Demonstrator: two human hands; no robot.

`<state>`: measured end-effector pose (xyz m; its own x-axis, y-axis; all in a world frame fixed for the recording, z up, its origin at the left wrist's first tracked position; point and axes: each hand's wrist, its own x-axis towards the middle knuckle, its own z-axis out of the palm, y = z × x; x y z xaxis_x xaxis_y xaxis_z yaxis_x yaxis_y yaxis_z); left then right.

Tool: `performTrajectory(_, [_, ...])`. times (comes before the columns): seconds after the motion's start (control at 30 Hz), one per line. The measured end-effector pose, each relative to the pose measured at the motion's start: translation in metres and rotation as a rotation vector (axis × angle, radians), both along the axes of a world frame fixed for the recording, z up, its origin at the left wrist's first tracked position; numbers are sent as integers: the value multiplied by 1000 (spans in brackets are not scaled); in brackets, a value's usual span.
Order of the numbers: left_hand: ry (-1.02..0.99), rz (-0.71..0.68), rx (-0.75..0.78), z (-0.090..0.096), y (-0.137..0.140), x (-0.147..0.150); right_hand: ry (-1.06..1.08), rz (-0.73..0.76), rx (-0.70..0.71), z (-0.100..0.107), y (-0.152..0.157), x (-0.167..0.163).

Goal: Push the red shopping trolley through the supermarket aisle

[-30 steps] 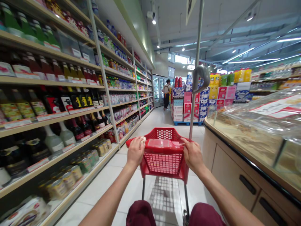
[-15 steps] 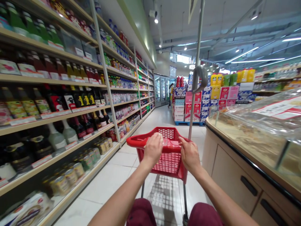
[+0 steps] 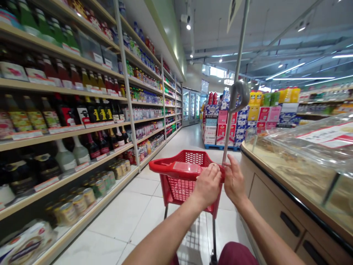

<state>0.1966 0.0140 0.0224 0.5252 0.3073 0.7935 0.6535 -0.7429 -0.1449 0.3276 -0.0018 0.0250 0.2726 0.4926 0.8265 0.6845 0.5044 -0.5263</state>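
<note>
A red plastic shopping cart (image 3: 160, 165) with a mesh basket stands in front of me. My left hand (image 3: 209, 184) is wrapped over the right part of its handle bar. Just right of the bar's end, my right hand (image 3: 235, 181) is raised with its fingers apart, holding nothing; whether it touches the cart's corner I cannot tell. A thin metal pole (image 3: 239, 55) rises by the cart's right corner. Partway up that pole sits a grey looped handle (image 3: 238, 96), above my right hand.
Tall shelves (image 3: 62, 129) of bottles and cans line the left side. Close on the right runs a wooden counter (image 3: 266, 206) with clear covers (image 3: 311, 143). Stacked drink cartons (image 3: 220, 129) stand ahead on a blue pallet, with glass-door fridges (image 3: 190, 105) farther back. White tiled floor (image 3: 132, 206) lies between.
My left hand has slid right along the handle bar. My right hand has come off the bar and opened beside its right end. The view has shifted slightly.
</note>
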Motion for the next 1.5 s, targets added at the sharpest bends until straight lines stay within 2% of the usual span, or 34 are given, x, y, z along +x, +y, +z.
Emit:
performTrajectory(0.03, [8, -15, 9, -1, -1, 1, 8, -17, -2, -1, 0, 3])
performTrajectory(0.1, [-8, 1, 17, -1, 2, -14, -1, -39, -31, -3, 1, 8])
performTrajectory(0.23, [-202, 185, -4, 1, 14, -61, -69, -19, -91, -6, 2, 4])
performTrajectory(0.3, [-213, 212, 6, 0, 14, -59, -111, -9, -112, -7, 4, -2])
performTrajectory(0.43, [-15, 52, 44, -6, 11, -32, -222, 24, -177, -7, 7, -7])
performTrajectory(0.5, [0, 36, 47, -8, 15, -39, -247, 24, -198, -8, 7, -6])
performTrajectory(0.63, [-242, 222, 43, -10, 29, -81, -287, 17, -127, -13, 7, -10])
performTrajectory(0.7, [-292, 266, 34, -9, 30, -84, -339, -21, -78, -16, 7, -15])
performTrajectory(0.83, [-115, 109, 16, -8, 21, -58, -428, -65, -34, -19, 7, -20])
performTrajectory(0.9, [-89, 80, 17, -8, 22, -62, -454, -49, -23, -19, 6, -17])
performTrajectory(0.97, [-147, 139, 28, -10, 28, -85, -467, -47, -10, -19, 4, -15])
performTrajectory(1.07, [-336, 317, 49, -13, 38, -118, -453, -87, 19, -23, 3, -15])
performTrajectory(1.13, [-343, 322, 48, -12, 37, -113, -427, -122, 28, -26, 4, -16])
performTrajectory(1.27, [-119, 92, 27, -8, 23, -64, -441, -119, 10, -27, 4, -12])
performTrajectory(1.33, [-68, 42, 17, -6, 21, -62, -464, -105, -5, -25, 2, -8])
performTrajectory(1.4, [-120, 88, 16, -7, 27, -83, -471, -98, -18, -24, 1, -5])
performTrajectory(1.5, [-337, 281, 25, -10, 39, -118, -438, -100, -22, -24, 0, -6])
